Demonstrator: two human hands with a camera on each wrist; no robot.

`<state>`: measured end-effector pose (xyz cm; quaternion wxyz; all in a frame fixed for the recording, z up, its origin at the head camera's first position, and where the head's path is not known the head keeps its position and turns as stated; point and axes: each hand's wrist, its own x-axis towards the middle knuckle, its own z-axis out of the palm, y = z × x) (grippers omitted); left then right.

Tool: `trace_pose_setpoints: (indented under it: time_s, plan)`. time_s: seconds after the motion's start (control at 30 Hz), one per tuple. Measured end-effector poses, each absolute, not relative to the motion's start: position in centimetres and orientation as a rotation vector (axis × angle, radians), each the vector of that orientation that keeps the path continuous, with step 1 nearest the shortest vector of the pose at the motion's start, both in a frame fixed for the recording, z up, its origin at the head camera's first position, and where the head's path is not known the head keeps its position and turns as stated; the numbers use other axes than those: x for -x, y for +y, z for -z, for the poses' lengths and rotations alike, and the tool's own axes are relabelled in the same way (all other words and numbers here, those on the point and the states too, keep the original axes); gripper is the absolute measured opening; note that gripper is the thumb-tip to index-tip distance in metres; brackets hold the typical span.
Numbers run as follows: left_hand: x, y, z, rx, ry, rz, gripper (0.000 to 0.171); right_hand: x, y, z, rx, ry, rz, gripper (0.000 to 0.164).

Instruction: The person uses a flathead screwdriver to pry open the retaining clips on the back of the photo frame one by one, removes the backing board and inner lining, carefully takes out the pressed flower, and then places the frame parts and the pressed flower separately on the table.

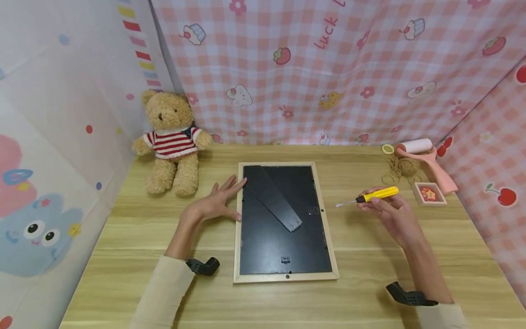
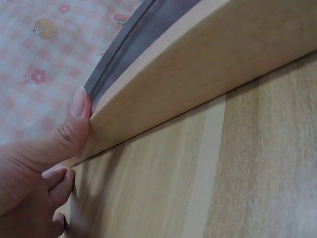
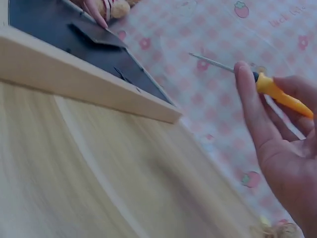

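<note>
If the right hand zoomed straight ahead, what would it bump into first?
Probably the picture frame's right rim, since the screwdriver in the right hand points that way. Its height is unclear, so it might pass above.

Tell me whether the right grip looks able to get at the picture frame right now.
Probably yes: the right grip holds the yellow screwdriver to the right of the picture frame, blade toward it, and only bare tabletop shows between them.

Left grip [image 1: 214,204] splayed, right grip [image 1: 392,215] pinching
</note>
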<state>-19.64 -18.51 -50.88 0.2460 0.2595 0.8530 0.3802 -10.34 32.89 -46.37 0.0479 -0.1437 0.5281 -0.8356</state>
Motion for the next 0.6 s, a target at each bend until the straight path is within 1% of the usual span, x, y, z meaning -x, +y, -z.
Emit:
trace_pose_setpoints:
  time_s: [0.13, 0.23, 0.33, 0.47, 0.6]
  plan:
    - [20.1, -18.6, 51.6, -0.695, 2.322, -1.049, 0.134, 10.6, 31.5, 46.9, 0.440, 1.421, 2.688, 0.039]
    - [20.5, -18.7, 52.5, -0.681, 2.317, -1.084, 0.136, 10.9, 30.4, 47.3, 0.412, 1.350, 2.737, 0.040]
    - [20.5, -18.9, 53.0, -0.683, 2.314, -1.125, 0.134, 11.2, 29.2, 47.6, 0.375, 1.388, 2.725, 0.039]
    - [20.3, -18.9, 53.2, -0.692, 2.320, -1.151, 0.131, 11.5, 27.4, 47.7, 0.292, 1.563, 2.629, 0.034]
    - [20.0, -18.8, 52.9, -0.681, 2.323, -1.157, 0.131, 11.7, 25.5, 47.4, 0.212, 1.765, 2.473, 0.026]
